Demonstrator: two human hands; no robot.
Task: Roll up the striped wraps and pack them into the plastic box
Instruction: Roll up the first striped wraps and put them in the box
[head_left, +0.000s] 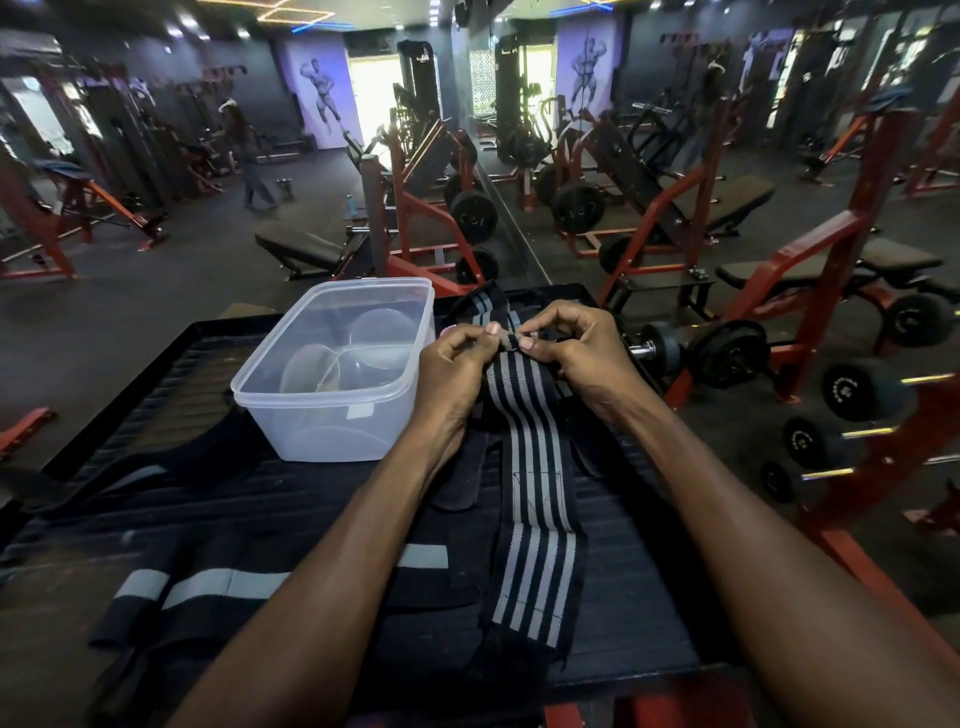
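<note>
Both forearms are reaching forward over the black platform, hands meeting at the far end of the striped wrap. Left hand is curling inward, thumb and forefinger pinching the wrap's top edge. Right hand is mirroring it, fingers bent, thumb tip pressing the same edge, which is sitting as a small tight fold between the two hands (whether a roll has formed there, cannot tell).

The wrap is black with pale grey lengthwise stripes, lying flat and running from the fingertips back between the forearms toward the person, its near end frayed-looking and squared off. A stitched outline is showing partway along it. A second striped piece is lying just beyond the hands.

The plastic box is sitting just left of the left hand, clear, lidless, upright, no wraps inside. Dark straps with grey patches are lying under and left of the left forearm.
</note>
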